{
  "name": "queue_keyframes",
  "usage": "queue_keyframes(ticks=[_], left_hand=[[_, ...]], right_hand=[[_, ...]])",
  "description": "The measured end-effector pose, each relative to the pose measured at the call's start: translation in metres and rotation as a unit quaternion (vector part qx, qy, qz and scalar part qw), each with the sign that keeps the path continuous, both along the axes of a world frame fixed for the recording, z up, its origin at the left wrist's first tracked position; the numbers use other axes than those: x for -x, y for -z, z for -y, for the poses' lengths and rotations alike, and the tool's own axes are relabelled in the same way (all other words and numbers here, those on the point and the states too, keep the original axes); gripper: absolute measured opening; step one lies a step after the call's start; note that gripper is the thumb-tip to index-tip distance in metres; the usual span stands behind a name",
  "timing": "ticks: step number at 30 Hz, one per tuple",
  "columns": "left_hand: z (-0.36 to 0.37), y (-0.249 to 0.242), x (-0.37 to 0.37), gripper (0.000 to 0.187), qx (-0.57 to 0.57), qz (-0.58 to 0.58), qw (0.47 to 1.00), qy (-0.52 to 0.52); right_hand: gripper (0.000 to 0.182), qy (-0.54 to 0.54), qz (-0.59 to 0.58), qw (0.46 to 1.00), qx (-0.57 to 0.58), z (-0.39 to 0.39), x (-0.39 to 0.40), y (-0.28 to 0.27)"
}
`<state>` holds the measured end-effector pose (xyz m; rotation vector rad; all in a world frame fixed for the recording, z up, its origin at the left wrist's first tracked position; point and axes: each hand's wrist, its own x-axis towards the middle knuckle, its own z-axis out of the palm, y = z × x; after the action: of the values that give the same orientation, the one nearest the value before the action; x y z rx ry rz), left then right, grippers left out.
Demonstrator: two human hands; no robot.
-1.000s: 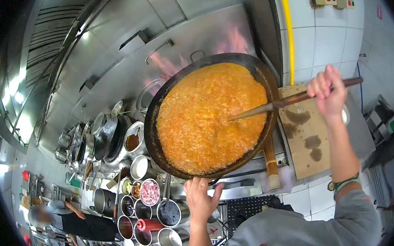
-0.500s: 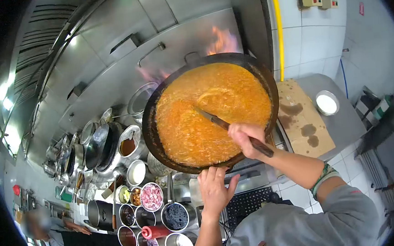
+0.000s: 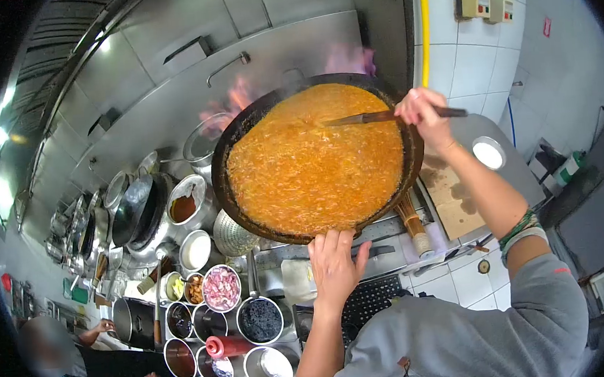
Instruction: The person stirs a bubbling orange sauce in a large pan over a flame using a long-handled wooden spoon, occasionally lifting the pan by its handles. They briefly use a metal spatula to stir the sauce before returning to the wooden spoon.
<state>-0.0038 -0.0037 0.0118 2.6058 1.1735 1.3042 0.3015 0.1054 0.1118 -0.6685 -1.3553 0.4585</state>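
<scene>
A large black wok (image 3: 415, 152) over the burner holds bubbling orange-red food (image 3: 308, 170) nearly up to its rim. My right hand (image 3: 426, 115) is wrapped around the wooden handle of a long stirring utensil (image 3: 370, 118). The utensil lies almost level across the right side of the wok, its head sunk out of sight in the food. At the near edge, the fingers of my left hand (image 3: 337, 266) hook over the wok rim, with the thumb stretched out to the right.
Flames (image 3: 239, 95) rise behind the wok. A bamboo brush (image 3: 411, 223) lies by its right side, near stained cardboard (image 3: 457, 205) and a white-filled bowl (image 3: 488, 153). Ingredient pots (image 3: 260, 320) and a red squeeze bottle (image 3: 229, 345) crowd the left. Another person (image 3: 111, 370) stands lower left.
My right hand has swung up and to the right with the utensil, which now points left across the food. My left hand stays at the near rim. The bamboo brush has come into sight.
</scene>
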Motion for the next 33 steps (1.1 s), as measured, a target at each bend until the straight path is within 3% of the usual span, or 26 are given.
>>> queue_keyframes(ticks=[14,18,20,22,26,27,30,31,33], left_hand=[[-0.002,0.000,-0.001,0.037,0.013,0.000,1.000,-0.003],[-0.002,-0.004,-0.002,0.036,0.026,-0.008,1.000,-0.005],[-0.003,-0.005,-0.002,0.035,0.029,-0.012,1.000,-0.005],[-0.003,-0.005,-0.002,0.035,0.027,-0.011,1.000,-0.003],[-0.003,-0.008,-0.003,0.035,0.033,-0.018,0.999,-0.006],[-0.003,-0.009,-0.003,0.035,0.037,-0.020,0.999,-0.007],[-0.004,-0.010,-0.004,0.035,0.038,-0.023,0.999,-0.008],[-0.004,-0.009,-0.004,0.035,0.039,-0.025,0.999,-0.010],[-0.005,-0.009,-0.006,0.035,0.042,-0.030,0.999,-0.015]], right_hand=[[0.039,-0.068,0.040,0.994,0.079,0.052,-0.084,-0.135],[0.039,-0.037,0.051,0.992,0.105,0.064,-0.090,-0.173],[0.038,-0.114,0.041,0.985,0.123,0.059,-0.115,-0.190],[0.038,-0.107,0.029,0.986,0.122,0.062,-0.121,-0.200],[0.038,-0.106,-0.047,0.987,0.114,0.057,-0.137,-0.198],[0.039,-0.030,-0.108,0.987,0.112,0.060,-0.119,-0.194],[0.039,-0.171,-0.060,0.978,0.104,0.041,-0.163,-0.163],[0.038,-0.103,-0.124,0.983,0.091,0.042,-0.142,-0.152],[0.038,-0.107,-0.156,0.980,0.068,0.039,-0.130,-0.128]])
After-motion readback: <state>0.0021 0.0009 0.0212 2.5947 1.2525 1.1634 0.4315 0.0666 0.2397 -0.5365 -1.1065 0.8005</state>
